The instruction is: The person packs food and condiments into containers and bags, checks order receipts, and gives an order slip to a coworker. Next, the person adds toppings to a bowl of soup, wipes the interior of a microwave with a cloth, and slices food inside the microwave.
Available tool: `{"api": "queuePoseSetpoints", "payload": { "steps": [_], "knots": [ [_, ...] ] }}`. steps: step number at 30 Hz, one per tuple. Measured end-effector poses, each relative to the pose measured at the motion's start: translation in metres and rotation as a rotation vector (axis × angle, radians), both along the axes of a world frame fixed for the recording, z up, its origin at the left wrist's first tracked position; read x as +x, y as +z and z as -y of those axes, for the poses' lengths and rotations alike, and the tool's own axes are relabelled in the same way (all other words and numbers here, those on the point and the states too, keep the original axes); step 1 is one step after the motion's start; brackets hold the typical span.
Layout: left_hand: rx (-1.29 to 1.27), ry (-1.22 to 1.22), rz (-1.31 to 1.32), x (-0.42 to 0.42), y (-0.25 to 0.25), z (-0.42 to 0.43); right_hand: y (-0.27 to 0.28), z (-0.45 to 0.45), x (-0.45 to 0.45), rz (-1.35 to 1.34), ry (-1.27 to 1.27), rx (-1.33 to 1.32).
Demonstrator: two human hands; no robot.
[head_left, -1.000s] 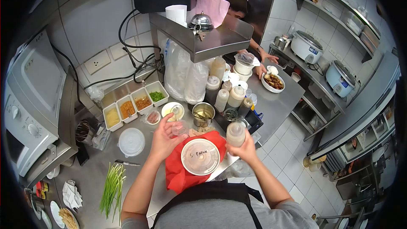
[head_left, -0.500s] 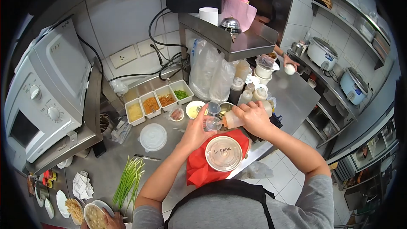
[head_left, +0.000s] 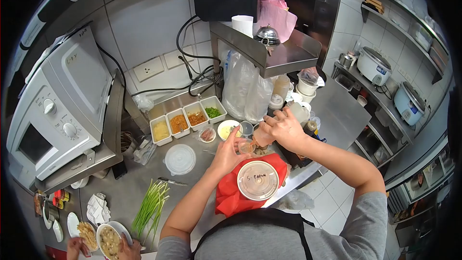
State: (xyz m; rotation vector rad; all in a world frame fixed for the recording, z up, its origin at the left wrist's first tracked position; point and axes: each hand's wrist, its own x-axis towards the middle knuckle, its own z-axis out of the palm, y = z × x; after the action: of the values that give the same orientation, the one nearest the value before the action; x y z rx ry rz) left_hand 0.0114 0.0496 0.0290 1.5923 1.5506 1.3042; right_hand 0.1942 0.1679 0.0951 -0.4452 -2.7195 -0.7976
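My left hand [head_left: 225, 157] grips a small clear sauce cup [head_left: 246, 147], its clear lid [head_left: 247, 128] sticking up beside the rim. Orange sauce shows inside the cup. My right hand [head_left: 285, 128] is wrapped around a squeeze bottle [head_left: 263, 136], tilted so its nozzle points into the cup. Just below the hands is a round lidded container [head_left: 258, 180] with handwriting on its lid, sitting on a red plastic bag [head_left: 227, 193]. Near my left fingers is a white bowl [head_left: 227, 130] with something yellow in it.
White tubs of toppings [head_left: 197, 120] line the wall side. A loose lid [head_left: 180, 159], a knife [head_left: 172, 181] and green onions [head_left: 150, 207] lie on the counter. Another person's hands [head_left: 126, 249] are at a soup bowl [head_left: 109, 241] lower left. Sauce bottles [head_left: 281, 86] stand beyond my right hand.
The bottle tips more steeply, and orange sauce now shows in the cup. A person's hand with a white round object at the right has gone; another hand has appeared lower left.
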Motion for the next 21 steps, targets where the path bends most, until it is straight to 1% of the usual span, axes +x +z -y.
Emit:
{"api": "queuePoseSetpoints", "payload": {
  "steps": [4, 5, 7, 12, 15, 19, 21],
  "knots": [
    [-0.003, 0.047, -0.02, 0.002, -0.004, -0.002, 0.004, -0.001, -0.003, -0.046, 0.071, 0.063],
    [0.017, 0.029, 0.015, 0.001, -0.009, -0.003, 0.003, -0.002, -0.004, -0.06, 0.09, 0.093],
    [0.035, 0.018, 0.035, 0.0, -0.017, -0.007, 0.004, -0.003, -0.003, -0.064, 0.109, 0.086],
    [0.015, 0.002, 0.044, 0.004, -0.009, -0.009, 0.011, -0.006, 0.001, -0.062, 0.152, 0.051],
    [0.022, -0.002, 0.026, 0.008, -0.005, -0.009, 0.012, -0.007, 0.004, 0.015, 0.092, -0.01],
    [-0.037, -0.023, 0.059, 0.012, 0.0, -0.011, 0.013, -0.011, 0.008, 0.003, 0.113, -0.01],
    [-0.026, -0.018, 0.055, 0.014, -0.005, -0.015, 0.012, -0.015, 0.011, -0.037, 0.143, 0.01]
  ]
}}
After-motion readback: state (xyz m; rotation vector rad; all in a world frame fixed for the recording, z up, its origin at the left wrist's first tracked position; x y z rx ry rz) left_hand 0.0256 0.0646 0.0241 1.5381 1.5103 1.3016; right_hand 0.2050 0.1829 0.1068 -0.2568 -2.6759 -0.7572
